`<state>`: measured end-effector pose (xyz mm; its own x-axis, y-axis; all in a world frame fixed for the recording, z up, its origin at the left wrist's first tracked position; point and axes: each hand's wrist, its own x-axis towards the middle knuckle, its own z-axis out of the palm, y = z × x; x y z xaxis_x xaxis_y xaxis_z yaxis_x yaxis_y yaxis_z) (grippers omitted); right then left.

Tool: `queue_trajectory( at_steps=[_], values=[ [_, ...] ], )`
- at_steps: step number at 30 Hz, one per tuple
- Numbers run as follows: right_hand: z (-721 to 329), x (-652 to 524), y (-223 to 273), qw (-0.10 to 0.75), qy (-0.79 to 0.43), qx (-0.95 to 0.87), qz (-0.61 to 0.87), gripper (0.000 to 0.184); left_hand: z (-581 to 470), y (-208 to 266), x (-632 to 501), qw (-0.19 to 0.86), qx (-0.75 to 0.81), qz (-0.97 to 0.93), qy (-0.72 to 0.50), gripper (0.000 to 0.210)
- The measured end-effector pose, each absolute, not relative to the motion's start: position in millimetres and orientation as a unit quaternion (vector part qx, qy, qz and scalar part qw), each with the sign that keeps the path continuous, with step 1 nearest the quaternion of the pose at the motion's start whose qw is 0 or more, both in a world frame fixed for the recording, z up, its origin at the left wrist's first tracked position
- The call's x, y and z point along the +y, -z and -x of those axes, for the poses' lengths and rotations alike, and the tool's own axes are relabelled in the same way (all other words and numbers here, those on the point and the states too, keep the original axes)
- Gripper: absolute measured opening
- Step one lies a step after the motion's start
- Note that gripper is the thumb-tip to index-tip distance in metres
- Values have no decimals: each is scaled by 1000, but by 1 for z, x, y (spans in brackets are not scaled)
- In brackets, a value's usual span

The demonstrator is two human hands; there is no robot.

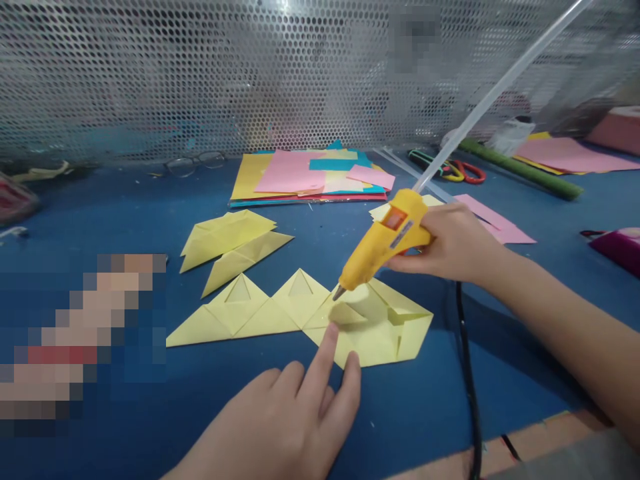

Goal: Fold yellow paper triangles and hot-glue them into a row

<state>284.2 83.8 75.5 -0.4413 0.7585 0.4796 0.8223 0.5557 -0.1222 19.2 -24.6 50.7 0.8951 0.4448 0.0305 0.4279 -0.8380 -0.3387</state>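
In my right hand [453, 247] is a yellow hot glue gun [377, 243], fingers wrapped round its handle. A long translucent glue stick [493, 100] sticks out of its back. The nozzle points down at a strip of folded yellow paper [250, 313] with a row of triangular peaks, at a small raised flap near its right part. My left hand [295, 413] rests in front of the strip. Its index fingertip presses on the flap and its thumb lies at the paper's lower edge, the two apart. Behind the strip lie more folded yellow paper pieces [227, 237].
A stack of coloured paper [290, 173] lies at the back before a perforated metal panel [200, 80]. Scissors [467, 171], a green rod [520, 170] and pink sheets [495, 220] are on the right. A black cord [467, 373] hangs over the blue table's edge. Another person's blurred arm [85, 327] reaches in at left.
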Motion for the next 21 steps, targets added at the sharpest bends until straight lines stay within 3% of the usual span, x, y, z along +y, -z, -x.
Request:
queue_trajectory(
  at_steps=[6, 14, 18, 21],
  values=[
    [-283, 81, -72, 216, 148, -884, 387, 29, -18, -49, -23, 162, -223, 961, -25, 52],
    [-288, 83, -75, 219, 238, -892, 317, 39, -23, -61, -23, 159, -226, 957, -89, 56],
    [-289, 79, -80, 216, 252, -896, 294, 49, -22, -58, -25, 158, -222, 961, -51, 52],
    [-291, 76, -84, 232, 287, -889, 270, 46, -19, -54, -25, 138, -226, 963, -48, 52]
  ],
)
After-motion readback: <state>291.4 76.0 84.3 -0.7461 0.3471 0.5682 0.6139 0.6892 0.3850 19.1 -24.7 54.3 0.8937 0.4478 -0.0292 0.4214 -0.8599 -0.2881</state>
